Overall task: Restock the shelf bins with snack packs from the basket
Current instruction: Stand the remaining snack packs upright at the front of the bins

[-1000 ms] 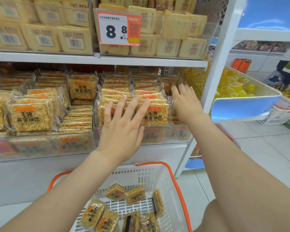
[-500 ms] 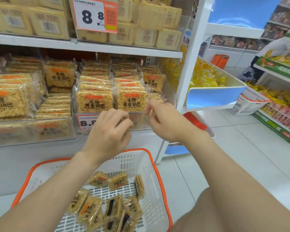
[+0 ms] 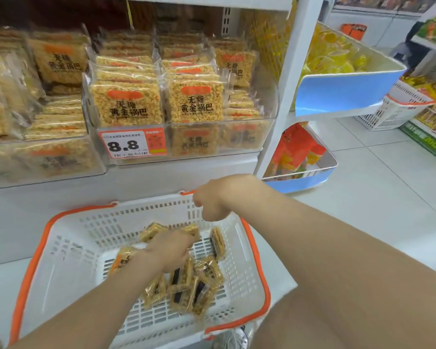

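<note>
A white basket with an orange rim [image 3: 30, 263] sits low in front of the shelf and holds several small snack packs [image 3: 208, 272] of golden rice crisp. My left hand [image 3: 173, 249] is down inside the basket, resting on the packs; its fingers are hidden behind the back of the hand. Over the basket's far rim hangs my right hand [image 3: 212, 204], fingers loosely curled and holding nothing. Above, a clear shelf bin [image 3: 222, 120] is filled with larger packs [image 3: 126, 103] of the same snack.
A second clear bin [image 3: 43, 170] of packs stands to the left. A price tag [image 3: 132, 144] reading 8.8 hangs on the middle bin's front. Right of the white shelf post [image 3: 285, 79] are two blue trays [image 3: 345, 91] of goods, a white floor basket [image 3: 393, 112] and tiled floor.
Both hands have dropped from the shelf bin toward the basket. The left hand now lies among the basket's packs; the right hangs at its far rim. The view has tilted downward.
</note>
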